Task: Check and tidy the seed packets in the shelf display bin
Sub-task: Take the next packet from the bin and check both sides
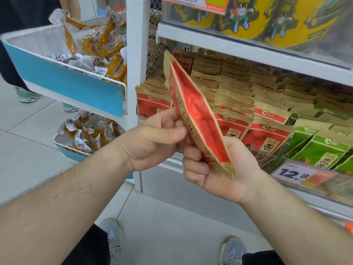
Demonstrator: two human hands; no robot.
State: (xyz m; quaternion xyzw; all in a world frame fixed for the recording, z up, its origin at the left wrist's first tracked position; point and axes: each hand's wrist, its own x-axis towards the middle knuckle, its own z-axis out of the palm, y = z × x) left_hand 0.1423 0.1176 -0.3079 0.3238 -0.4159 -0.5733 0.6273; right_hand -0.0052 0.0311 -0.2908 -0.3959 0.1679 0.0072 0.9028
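Held packet: one red and kraft-brown seed packet (194, 113), at centre frame, tilted edge-on, in front of the shelf bin (309, 178).
Left hand (152, 142): fingers and thumb pinch the packet's left edge at mid-height.
Right hand (214, 169): fingers curled round the packet's lower end, which lies in the palm.
Packets in the bin: several rows of red packets (267, 134) at centre right, green packets (321, 150) at far right; too many and too overlapped to count.
Price tags: one reading 12.8 (298, 174) at lower right; a second at the right edge is cut off.
Wire baskets: two at upper and middle left (63, 81), holding sealed orange snacks.
Hard to make out: the held packet's printing, blurred; the yellow tubs (267, 20) at the top are cut off.
Shoes: two (232, 249) at the bottom.
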